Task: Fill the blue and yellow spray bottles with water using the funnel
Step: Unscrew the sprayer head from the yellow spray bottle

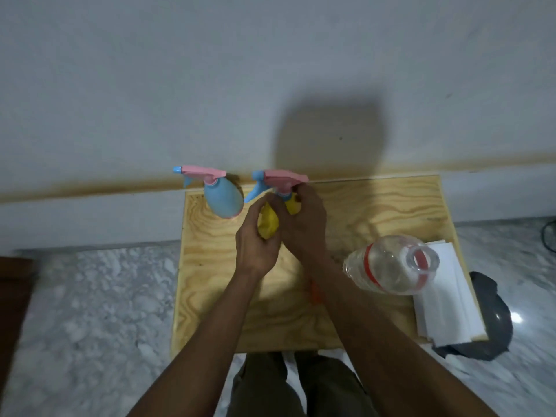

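Here the left hand [255, 248] wraps the upright yellow spray bottle [268, 224] while right hand [304, 224] fingers pinch its pink trigger head [282, 179] directly above.

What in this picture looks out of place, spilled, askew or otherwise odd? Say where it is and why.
No spill shows on the wooden board. One oddity: the clear water bottle has no cap and stands near the board's right edge, partly on a stack of white sheets, an uneven footing. Both hands grip the yellow spray bottle.
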`<state>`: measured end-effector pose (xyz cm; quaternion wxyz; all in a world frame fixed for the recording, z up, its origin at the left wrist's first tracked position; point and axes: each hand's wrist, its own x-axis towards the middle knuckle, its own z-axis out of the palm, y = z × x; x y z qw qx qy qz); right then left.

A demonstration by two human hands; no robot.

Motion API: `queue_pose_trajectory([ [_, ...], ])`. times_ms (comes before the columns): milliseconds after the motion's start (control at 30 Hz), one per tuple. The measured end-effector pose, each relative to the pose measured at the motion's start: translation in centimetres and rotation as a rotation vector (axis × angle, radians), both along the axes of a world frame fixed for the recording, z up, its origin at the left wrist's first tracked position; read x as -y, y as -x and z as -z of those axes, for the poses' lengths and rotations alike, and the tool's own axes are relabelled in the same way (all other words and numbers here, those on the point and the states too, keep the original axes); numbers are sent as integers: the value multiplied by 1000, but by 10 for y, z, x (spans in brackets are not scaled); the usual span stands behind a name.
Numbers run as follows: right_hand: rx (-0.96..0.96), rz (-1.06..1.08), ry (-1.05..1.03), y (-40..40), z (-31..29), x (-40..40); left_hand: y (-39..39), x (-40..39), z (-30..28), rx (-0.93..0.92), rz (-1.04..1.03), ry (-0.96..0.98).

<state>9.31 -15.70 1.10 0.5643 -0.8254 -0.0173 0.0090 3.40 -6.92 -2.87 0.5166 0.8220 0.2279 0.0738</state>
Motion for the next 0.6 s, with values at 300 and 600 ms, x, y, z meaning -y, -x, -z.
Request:
queue_pose_trajectory([
  [300,-108,-92,-132,82,-43,2,100,10,-43,129,-29,-11],
  [600,-191,-165,-239,161,-57,1,191,8,-52,104,-76,145],
])
